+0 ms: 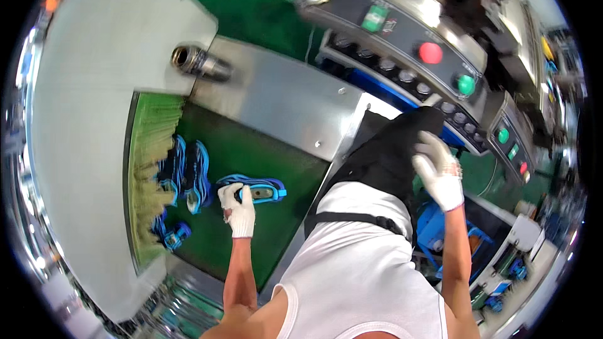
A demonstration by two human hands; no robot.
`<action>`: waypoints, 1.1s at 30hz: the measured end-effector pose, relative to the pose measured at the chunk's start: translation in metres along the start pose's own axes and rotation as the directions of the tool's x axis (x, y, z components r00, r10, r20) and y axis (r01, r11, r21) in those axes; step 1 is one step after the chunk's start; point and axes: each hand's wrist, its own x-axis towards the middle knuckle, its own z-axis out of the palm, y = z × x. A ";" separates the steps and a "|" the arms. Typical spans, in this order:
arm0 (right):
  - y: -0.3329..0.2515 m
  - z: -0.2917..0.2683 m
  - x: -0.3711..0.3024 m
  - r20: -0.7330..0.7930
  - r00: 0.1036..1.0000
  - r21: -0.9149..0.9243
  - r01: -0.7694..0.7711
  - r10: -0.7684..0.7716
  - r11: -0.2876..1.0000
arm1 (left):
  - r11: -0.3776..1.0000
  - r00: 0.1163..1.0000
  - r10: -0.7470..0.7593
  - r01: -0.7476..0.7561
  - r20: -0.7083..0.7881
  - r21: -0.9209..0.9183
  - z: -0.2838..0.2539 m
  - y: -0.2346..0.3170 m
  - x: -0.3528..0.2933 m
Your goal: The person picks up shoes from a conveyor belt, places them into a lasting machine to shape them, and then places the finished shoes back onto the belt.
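Observation:
On the green belt point(220, 245) lies a blue and black shoe point(264, 189), its opening facing up. My left hand point(239, 210), in a white knit glove, grips one end of it with thumb and fingers. My right hand point(438, 169), gloved the same way, is off to the right beside my dark-clad leg. It is a little blurred, its fingers are stretched out, and nothing shows in it. More blue shoes, among them a dark and blue shoe point(198, 176) and a smaller-looking blue shoe point(174, 235), stand left of the held one, some partly under a fringe.
The green fringe curtain point(151, 169) hangs from a large pale machine housing point(81, 107). A metal cylinder point(204, 64) sits on the steel plate point(270, 94). Ahead right is a control panel point(402, 31) with coloured buttons and dials. A blue crate point(430, 229) stands right of me.

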 end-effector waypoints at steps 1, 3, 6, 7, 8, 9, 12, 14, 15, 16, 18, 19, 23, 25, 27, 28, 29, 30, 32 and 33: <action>-0.028 0.010 0.002 0.096 0.992 0.264 -0.109 0.087 0.958 | 0.994 0.994 0.105 -0.105 0.005 -0.032 0.002 0.035 0.013; -0.048 0.023 0.009 0.028 0.882 0.041 0.468 -0.470 0.883 | 0.947 0.954 0.298 -0.292 0.023 -0.131 0.004 0.115 0.022; -0.080 0.037 0.002 -0.115 0.794 -0.156 0.579 -0.597 0.800 | 0.804 0.838 0.534 -0.463 0.111 -0.372 0.031 0.225 0.029; -0.073 0.039 0.012 -0.055 0.898 -0.037 0.436 -0.437 0.899 | 0.726 0.736 0.658 -0.565 0.159 -0.393 0.036 0.265 0.028; -0.066 0.032 0.021 0.017 0.960 0.089 0.276 -0.279 0.957 | 0.614 0.613 0.773 -0.654 0.165 -0.443 0.044 0.302 0.028; -0.051 0.017 0.015 -0.132 0.946 0.016 0.301 -0.297 0.953 | 0.541 0.512 0.835 -0.697 0.202 -0.470 0.051 0.333 0.027; 0.002 -0.043 -0.025 -0.469 0.872 0.212 0.264 -0.139 0.941 | 0.168 0.047 0.979 -0.729 0.196 -0.663 0.067 0.437 0.017; 0.041 -0.069 -0.070 -0.394 0.906 0.606 0.131 0.153 0.785 | -0.015 -0.162 0.977 -0.696 0.136 -0.718 0.070 0.501 0.001; 0.059 -0.071 -0.091 -0.285 0.899 0.832 0.061 0.332 0.551 | -0.089 -0.207 0.975 -0.705 0.085 -0.704 0.073 0.536 -0.008; 0.081 -0.067 -0.117 -0.250 0.856 0.793 -0.087 0.452 0.603 | -0.159 -0.246 0.969 -0.714 0.032 -0.682 0.077 0.570 -0.014; 0.096 -0.060 -0.155 -0.204 0.737 0.966 0.046 0.644 0.254 | -0.198 -0.265 0.964 -0.789 0.032 -0.581 0.104 0.635 -0.023; 0.099 -0.056 -0.162 -0.329 0.641 0.939 0.303 0.694 0.165 | -0.196 -0.254 0.967 -0.797 0.023 -0.571 0.133 0.663 -0.027; 0.146 0.007 -0.191 -0.089 0.379 0.932 0.357 0.921 -0.057 | 0.008 -0.121 0.973 -0.833 0.197 -0.553 0.261 0.758 -0.022; 0.152 0.006 -0.187 -0.038 0.318 0.900 0.422 0.947 -0.106 | 0.109 -0.013 0.967 -0.882 0.255 -0.459 0.327 0.802 -0.013; 0.169 0.021 -0.192 0.094 0.307 0.896 0.388 0.947 -0.215 | 0.217 0.113 0.954 -0.900 0.279 -0.378 0.386 0.844 -0.009; 0.178 0.029 -0.193 0.126 0.300 0.884 0.400 0.946 -0.244 | 0.241 0.149 0.951 -0.906 0.272 -0.348 0.410 0.862 -0.005; 0.184 0.031 -0.197 0.155 0.303 0.875 0.399 0.940 -0.273 | 0.267 0.179 0.943 -0.910 0.281 -0.318 0.432 0.874 -0.007; 0.188 0.032 -0.202 0.177 0.299 0.868 0.402 0.938 -0.293 | 0.292 0.208 0.937 -0.908 0.282 -0.301 0.448 0.886 -0.009; 0.196 0.037 -0.207 0.232 0.277 0.842 0.423 0.932 -0.335 | 0.314 0.244 0.936 -0.906 0.254 -0.285 0.480 0.907 -0.005; 0.199 0.052 -0.213 0.216 0.247 0.869 0.393 0.945 -0.301 | 0.323 0.266 0.937 -0.906 0.224 -0.274 0.489 0.920 -0.006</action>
